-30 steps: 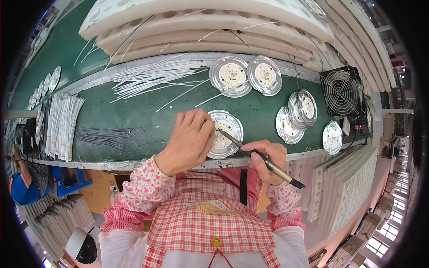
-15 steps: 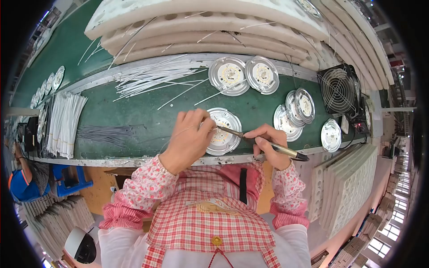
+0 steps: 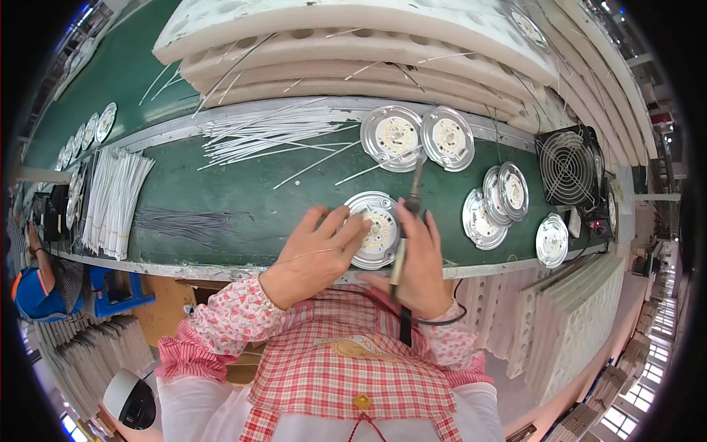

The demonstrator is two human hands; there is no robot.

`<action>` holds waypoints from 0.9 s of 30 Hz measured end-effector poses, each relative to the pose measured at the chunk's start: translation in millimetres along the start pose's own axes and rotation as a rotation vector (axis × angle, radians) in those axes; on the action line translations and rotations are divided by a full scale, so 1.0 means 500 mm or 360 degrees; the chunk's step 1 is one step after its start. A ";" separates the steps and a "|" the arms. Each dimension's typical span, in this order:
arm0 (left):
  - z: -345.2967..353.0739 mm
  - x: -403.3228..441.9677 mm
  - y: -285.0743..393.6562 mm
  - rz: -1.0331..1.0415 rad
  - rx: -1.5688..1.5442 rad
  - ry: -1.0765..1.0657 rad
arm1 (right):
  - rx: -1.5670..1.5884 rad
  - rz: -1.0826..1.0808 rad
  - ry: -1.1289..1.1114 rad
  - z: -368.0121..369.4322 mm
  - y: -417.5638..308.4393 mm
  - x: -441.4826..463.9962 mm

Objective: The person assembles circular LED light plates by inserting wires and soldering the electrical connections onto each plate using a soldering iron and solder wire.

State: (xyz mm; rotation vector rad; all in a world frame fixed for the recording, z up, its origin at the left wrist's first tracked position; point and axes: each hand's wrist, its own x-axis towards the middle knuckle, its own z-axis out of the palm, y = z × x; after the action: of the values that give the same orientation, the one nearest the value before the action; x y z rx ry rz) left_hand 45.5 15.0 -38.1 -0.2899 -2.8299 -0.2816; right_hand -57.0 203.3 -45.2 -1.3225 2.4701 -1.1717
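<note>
A round silver disc (image 3: 376, 237) with a ring of small yellow parts lies on the green bench, between my two hands. My left hand (image 3: 315, 254) reaches over its left side, fingertips on the disc, with a thin wire running across the hand; whether the fingers pinch anything is hidden. At the disc's right edge my right hand (image 3: 420, 258) holds a soldering iron (image 3: 398, 269), its tip pointing away from me and blurred. A dark cable hangs from the iron in a loop near my right wrist.
White wires (image 3: 272, 132) and dark wires (image 3: 184, 225) lie on the left, beside a white bundle (image 3: 116, 202). More discs (image 3: 448, 138) lie behind and right. A fan (image 3: 568, 168) stands right. Foam trays (image 3: 353, 44) are stacked behind. A person (image 3: 46, 283) is at far left.
My right hand has turned and moved left to the disc's edge; the iron's tip has swung off the disc and points away from me. My left fingers have spread and lowered onto the disc.
</note>
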 end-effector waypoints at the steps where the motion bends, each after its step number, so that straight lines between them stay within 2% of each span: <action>1: -0.003 0.006 -0.006 -0.0003 -0.0088 0.0022 | -0.0152 -0.0096 0.0004 0.012 -0.005 0.004; 2: -0.006 0.014 -0.016 -0.0007 -0.0176 0.0049 | -0.0083 -0.0019 0.0024 0.016 -0.006 0.004; 5: -0.027 0.051 -0.103 -0.0245 -0.0317 0.0238 | -0.0280 0.0000 0.0081 -0.010 -0.017 -0.020; 7: -0.009 0.071 -0.172 -0.0358 -0.0052 0.0230 | -0.0365 0.0004 0.0038 -0.030 -0.022 -0.058; 10: 0.010 0.084 -0.223 -0.0188 -0.0006 0.0062 | -0.0491 0.0023 -0.0106 -0.055 -0.029 -0.108; 13: -0.003 0.084 -0.245 -0.0171 -0.0145 -0.0066 | -0.0431 -0.0042 -0.0128 -0.068 -0.007 -0.134; 14: 0.000 0.079 -0.256 -0.0185 -0.0160 0.0085 | -0.0351 -0.0110 -0.0021 -0.078 -0.006 -0.128; 17: -0.028 0.072 -0.267 -0.0626 -0.0874 0.0312 | 0.0009 0.0020 0.0083 -0.095 -0.002 -0.102; 18: -0.035 0.071 -0.267 -0.0703 -0.0906 0.0446 | 0.0107 0.0058 0.0220 -0.089 -0.007 -0.083; 21: -0.083 0.082 -0.182 -0.0678 -0.0898 0.0473 | 0.0134 0.0471 0.0436 -0.079 -0.029 -0.034; 25: -0.038 0.091 -0.040 -0.0561 -0.1172 0.0365 | 0.0315 0.0654 0.0522 -0.047 -0.007 -0.010; 27: -0.002 0.098 -0.006 -0.0503 -0.1161 0.0421 | 0.0323 0.0643 0.0545 -0.042 -0.009 -0.007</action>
State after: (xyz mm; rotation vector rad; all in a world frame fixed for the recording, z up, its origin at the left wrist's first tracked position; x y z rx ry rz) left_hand -1.0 20.3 -23.2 0.0591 -2.3937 -1.3126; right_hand -60.7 216.8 -28.6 -0.5700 2.5739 -1.5822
